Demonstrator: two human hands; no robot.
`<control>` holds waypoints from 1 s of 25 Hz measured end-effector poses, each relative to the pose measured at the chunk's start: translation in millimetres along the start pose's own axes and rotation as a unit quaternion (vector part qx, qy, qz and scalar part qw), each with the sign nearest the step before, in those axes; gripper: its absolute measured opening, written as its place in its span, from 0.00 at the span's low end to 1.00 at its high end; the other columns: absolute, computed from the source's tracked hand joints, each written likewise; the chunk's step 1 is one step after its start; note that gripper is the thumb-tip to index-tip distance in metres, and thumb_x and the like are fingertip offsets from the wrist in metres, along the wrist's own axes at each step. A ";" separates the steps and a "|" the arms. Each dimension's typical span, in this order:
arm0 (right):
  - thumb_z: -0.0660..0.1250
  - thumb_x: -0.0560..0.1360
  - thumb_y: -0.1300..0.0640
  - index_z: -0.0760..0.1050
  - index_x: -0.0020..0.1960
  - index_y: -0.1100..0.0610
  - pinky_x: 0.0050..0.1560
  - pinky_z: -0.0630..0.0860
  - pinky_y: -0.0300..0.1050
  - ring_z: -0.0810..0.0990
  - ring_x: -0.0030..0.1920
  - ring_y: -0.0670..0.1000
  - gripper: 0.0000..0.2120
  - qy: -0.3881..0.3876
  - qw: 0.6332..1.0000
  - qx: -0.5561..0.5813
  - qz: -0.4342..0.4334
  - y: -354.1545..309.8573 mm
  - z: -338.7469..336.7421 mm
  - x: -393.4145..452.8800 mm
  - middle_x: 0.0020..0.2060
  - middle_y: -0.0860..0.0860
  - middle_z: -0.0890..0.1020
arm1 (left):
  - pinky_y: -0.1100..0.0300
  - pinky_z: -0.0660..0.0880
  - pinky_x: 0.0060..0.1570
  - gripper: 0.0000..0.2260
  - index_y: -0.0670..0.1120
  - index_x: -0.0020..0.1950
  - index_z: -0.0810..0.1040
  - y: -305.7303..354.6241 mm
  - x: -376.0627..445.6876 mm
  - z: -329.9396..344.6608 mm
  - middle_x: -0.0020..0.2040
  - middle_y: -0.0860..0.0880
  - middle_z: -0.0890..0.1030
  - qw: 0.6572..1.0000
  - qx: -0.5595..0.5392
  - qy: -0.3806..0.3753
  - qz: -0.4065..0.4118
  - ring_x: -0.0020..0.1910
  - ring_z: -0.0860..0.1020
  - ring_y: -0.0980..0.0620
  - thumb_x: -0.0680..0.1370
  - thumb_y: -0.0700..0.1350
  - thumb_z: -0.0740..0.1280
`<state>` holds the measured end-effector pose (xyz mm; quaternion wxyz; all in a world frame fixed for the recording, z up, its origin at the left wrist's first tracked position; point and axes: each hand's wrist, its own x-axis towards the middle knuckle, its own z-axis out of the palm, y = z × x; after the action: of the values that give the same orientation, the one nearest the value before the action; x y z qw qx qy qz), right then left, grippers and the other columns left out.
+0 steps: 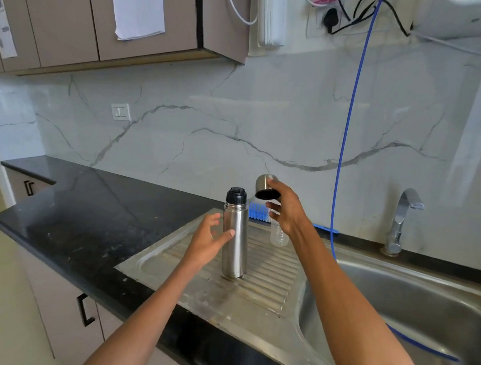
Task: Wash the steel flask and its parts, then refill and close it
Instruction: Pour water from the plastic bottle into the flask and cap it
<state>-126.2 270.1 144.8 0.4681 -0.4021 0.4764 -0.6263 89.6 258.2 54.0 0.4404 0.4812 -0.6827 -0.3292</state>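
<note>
1. Head camera looks down at a steel flask (235,239) that stands upright on the ribbed drainboard (268,288) of a steel sink (424,312), set in a black tabletop (86,222).
2. On the neck of the flask sits a black stopper (236,195); the steel cup lid (266,187) is off.
3. Right hand (286,212) holds this cup lid in the air, above and to the right of the flask; its grip is pinching the lid between thumb and fingers, and the dark open side of the lid faces down.
4. Left hand (210,242) is just beside the flask body on its left, fingers spread and relaxed; the thumb tip looks to be touching the steel, but I cannot tell this surely.
5. Behind the flask are a blue brush (258,212) and a clear plastic bottle (278,234).
6. A blue hose (345,133) hangs from above into the basin, and a chrome tap (403,218) stands at the wall.
</note>
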 end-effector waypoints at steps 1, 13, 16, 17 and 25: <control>0.71 0.75 0.41 0.77 0.65 0.50 0.50 0.74 0.47 0.79 0.52 0.51 0.23 0.009 1.000 -0.025 -0.016 -0.6 5.5 1.2 0.56 0.52 0.85 | 0.54 0.70 0.67 0.33 0.52 0.78 0.64 -1.7 1.4 3.1 0.71 0.54 0.72 1.000 0.002 -0.008 0.001 0.68 0.73 0.52 0.76 0.55 0.75; 0.77 0.74 0.50 0.67 0.71 0.48 0.59 0.76 0.41 0.78 0.61 0.48 0.30 -0.103 0.958 -0.205 -0.171 28.2 38.7 11.8 0.64 0.50 0.78 | 0.59 0.72 0.54 0.32 0.53 0.73 0.67 -2.1 13.1 26.7 0.61 0.56 0.77 0.999 -0.023 -0.040 -0.027 0.57 0.77 0.57 0.74 0.55 0.77; 0.76 0.75 0.49 0.65 0.74 0.46 0.65 0.76 0.47 0.77 0.62 0.48 0.32 -0.121 0.950 -0.229 -0.175 33.6 34.9 12.3 0.63 0.51 0.78 | 0.54 0.76 0.60 0.33 0.54 0.72 0.68 -13.9 16.5 26.6 0.64 0.54 0.79 0.998 -0.032 -0.043 -0.038 0.60 0.78 0.55 0.72 0.57 0.78; 0.76 0.75 0.49 0.64 0.76 0.44 0.64 0.76 0.46 0.77 0.62 0.48 0.34 -0.131 0.947 -0.235 -0.178 35.3 33.3 13.2 0.64 0.50 0.77 | 0.52 0.77 0.62 0.33 0.53 0.72 0.68 -15.6 16.7 26.7 0.64 0.53 0.79 0.997 -0.034 -0.046 -0.042 0.60 0.78 0.55 0.72 0.57 0.79; 0.79 0.67 0.38 0.59 0.73 0.50 0.60 0.77 0.47 0.77 0.62 0.52 0.44 -0.093 0.918 -0.349 -0.163 28.3 54.5 20.8 0.64 0.48 0.71 | 0.56 0.76 0.59 0.33 0.53 0.72 0.68 -15.6 14.5 28.0 0.62 0.54 0.79 0.998 -0.040 -0.044 -0.038 0.59 0.78 0.55 0.72 0.57 0.78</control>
<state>-73.6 234.9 130.6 0.2312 -0.6690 0.5467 -0.4473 67.5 240.2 33.4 0.4160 0.4740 -0.6690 -0.3933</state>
